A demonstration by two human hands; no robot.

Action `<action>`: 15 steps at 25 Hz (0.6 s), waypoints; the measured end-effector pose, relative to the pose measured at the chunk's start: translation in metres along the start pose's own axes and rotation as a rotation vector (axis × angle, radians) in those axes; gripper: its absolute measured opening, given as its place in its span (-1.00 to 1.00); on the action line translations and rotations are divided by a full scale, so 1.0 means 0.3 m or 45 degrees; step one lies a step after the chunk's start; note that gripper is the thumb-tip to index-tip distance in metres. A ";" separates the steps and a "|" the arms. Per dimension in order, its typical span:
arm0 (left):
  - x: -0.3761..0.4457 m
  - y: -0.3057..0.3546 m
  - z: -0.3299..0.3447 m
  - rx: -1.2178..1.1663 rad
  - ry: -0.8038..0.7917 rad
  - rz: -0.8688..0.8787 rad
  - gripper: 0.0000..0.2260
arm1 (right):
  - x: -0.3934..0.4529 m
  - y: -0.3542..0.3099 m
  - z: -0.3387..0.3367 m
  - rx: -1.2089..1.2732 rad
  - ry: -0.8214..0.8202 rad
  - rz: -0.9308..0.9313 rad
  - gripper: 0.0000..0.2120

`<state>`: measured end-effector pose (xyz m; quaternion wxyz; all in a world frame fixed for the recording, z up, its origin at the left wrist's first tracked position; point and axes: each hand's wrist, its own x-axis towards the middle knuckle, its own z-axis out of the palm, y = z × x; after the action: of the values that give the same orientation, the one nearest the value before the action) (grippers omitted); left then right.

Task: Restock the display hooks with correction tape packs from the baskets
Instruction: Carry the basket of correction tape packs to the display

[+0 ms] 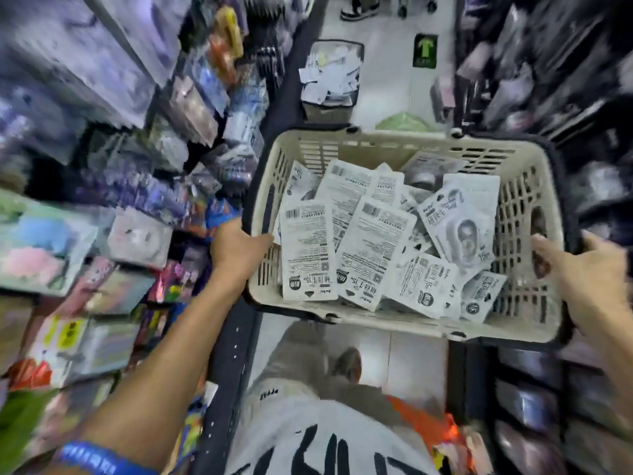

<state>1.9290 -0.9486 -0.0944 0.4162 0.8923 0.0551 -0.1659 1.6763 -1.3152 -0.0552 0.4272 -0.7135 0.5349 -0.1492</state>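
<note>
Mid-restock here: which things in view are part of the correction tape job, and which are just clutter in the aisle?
Part of the job:
- cream basket, gripped by left hand and right hand
- correction tape packs loose inside it
- second basket of packs on the floor ahead

Just lying about:
- green arrow floor sticker
- pale green item behind the basket

Bare left forearm with a bright blue band with pale print at the elbow end. Right forearm bare too. White T-shirt with large black lettering; an orange patch beside it, item unclear. Light grey-beige trousers with small dark print. Brown-grey shoe.
</note>
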 end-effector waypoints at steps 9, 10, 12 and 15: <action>0.939 0.514 0.299 -0.154 -0.024 -0.126 -0.87 | 1.049 -0.568 0.474 -0.059 -0.100 -0.067 -0.78; 1.002 0.565 0.309 -0.149 -0.012 -0.135 -0.88 | 1.130 -0.632 0.506 -0.064 -0.112 -0.069 -0.77; 1.146 0.670 0.331 -0.167 0.026 -0.164 -0.89 | 1.320 -0.787 0.584 -0.069 -0.169 -0.092 -0.76; 1.368 0.783 0.382 -0.202 0.123 -0.250 -0.83 | 1.640 -0.986 0.761 -0.154 -0.269 -0.167 -0.78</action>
<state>2.3412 -1.2043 -0.1332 0.4642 0.8538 0.1749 -0.1578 2.2061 -1.6322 -0.0825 0.4267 -0.7832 0.4472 -0.0683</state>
